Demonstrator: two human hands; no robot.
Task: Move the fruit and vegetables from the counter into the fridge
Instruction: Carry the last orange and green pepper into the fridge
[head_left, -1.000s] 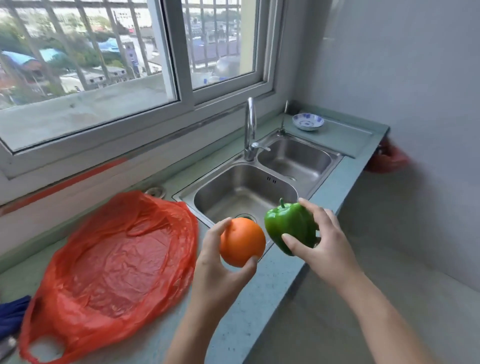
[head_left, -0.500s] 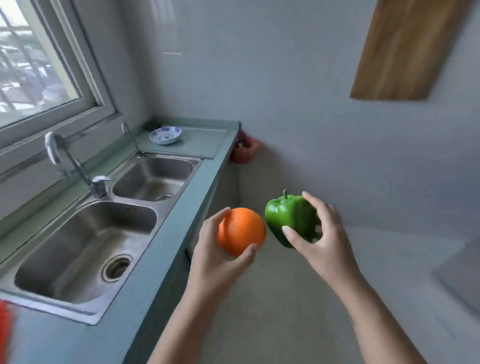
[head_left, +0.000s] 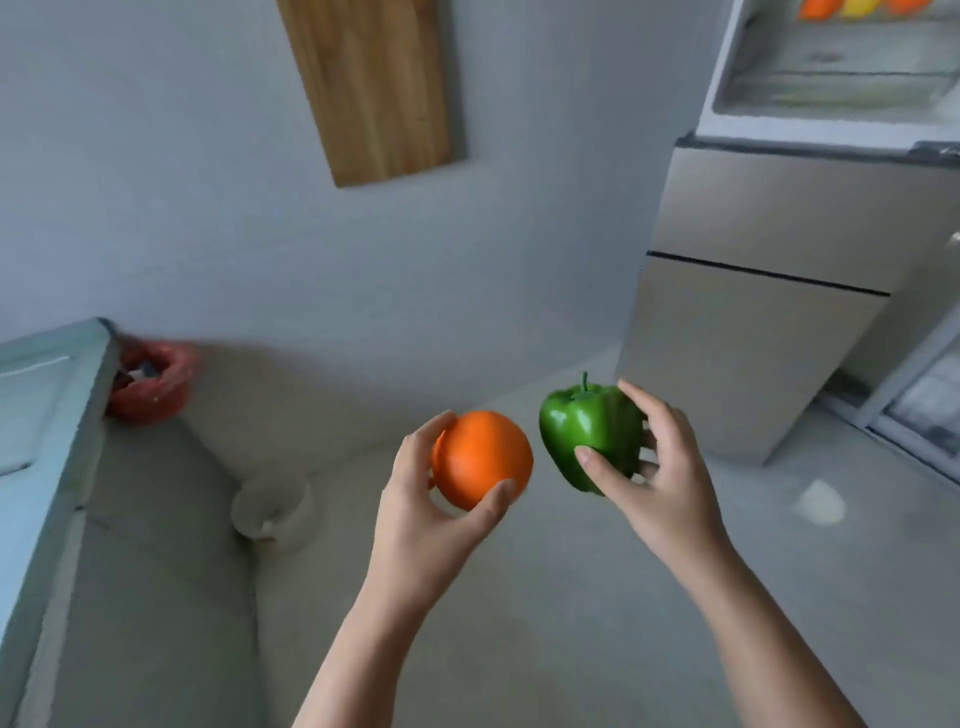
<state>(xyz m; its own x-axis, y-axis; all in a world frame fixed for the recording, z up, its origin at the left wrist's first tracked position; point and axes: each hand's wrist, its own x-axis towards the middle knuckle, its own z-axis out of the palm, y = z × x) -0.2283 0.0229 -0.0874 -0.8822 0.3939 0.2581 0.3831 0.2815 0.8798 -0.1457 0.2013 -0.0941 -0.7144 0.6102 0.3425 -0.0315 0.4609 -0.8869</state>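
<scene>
My left hand (head_left: 423, 514) grips an orange (head_left: 480, 460) in mid-air at the centre of the view. Just to its right, my right hand (head_left: 660, 470) holds a green bell pepper (head_left: 587, 434), stem up. The two items sit side by side without touching. The fridge (head_left: 769, 332) stands at the upper right, a step or two beyond my hands. Its top compartment (head_left: 836, 78) is open, with orange and yellow produce (head_left: 852, 8) on a shelf at the frame's top edge. Its lower drawers are shut.
The counter's end (head_left: 52, 415) runs down the left side. A red bag-lined bin (head_left: 150, 382) sits behind it by the wall. A white round object (head_left: 270, 504) lies on the floor. A wooden board (head_left: 371, 85) hangs on the wall. Bare floor lies between me and the fridge.
The view has swung right, away from the sink and window; the fridge has come into sight. Both hands still hold the orange and the pepper the same way.
</scene>
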